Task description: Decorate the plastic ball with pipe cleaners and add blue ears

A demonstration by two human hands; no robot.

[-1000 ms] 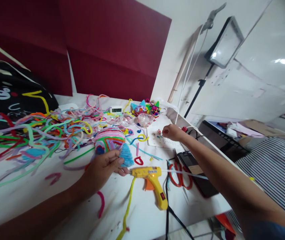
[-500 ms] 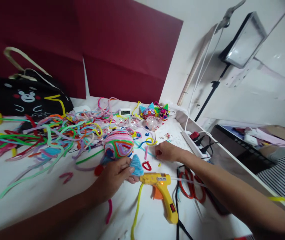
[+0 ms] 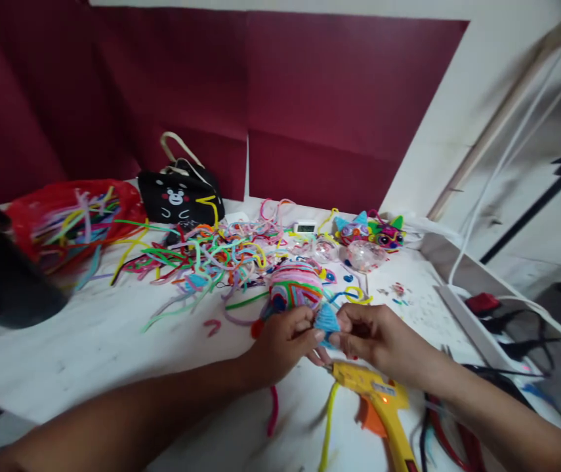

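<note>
A small light-blue triangle of coiled pipe cleaner (image 3: pixel 327 320) is held up between both hands. My left hand (image 3: pixel 283 344) pinches it at the left edge, fingers closed. From the right, my right hand (image 3: pixel 381 334) has thumb and fingers closed at its other edge; any small thing in that pinch is hidden. Just behind stands a ball covered in pink, green and red pipe-cleaner stripes (image 3: pixel 296 285), partly covered by my left hand. A yellow hot glue gun (image 3: pixel 376 387) lies below my hands, nozzle pointing left, a small light glowing on its side.
Loose pipe cleaners (image 3: pixel 211 252) lie heaped at the back left, by a red bag (image 3: pixel 127 203) and a black bag (image 3: pixel 182 196). Two finished-looking colourful figures (image 3: pixel 387 233) sit behind a clear ball (image 3: pixel 363 255). A power strip (image 3: pixel 477 328) runs along the right edge; a black container (image 3: pixel 9 275) stands left.
My right hand has come from the tabletop on the right to the blue triangle, which my left hand still holds. The view has turned left, bringing the red bag and black container into sight.
</note>
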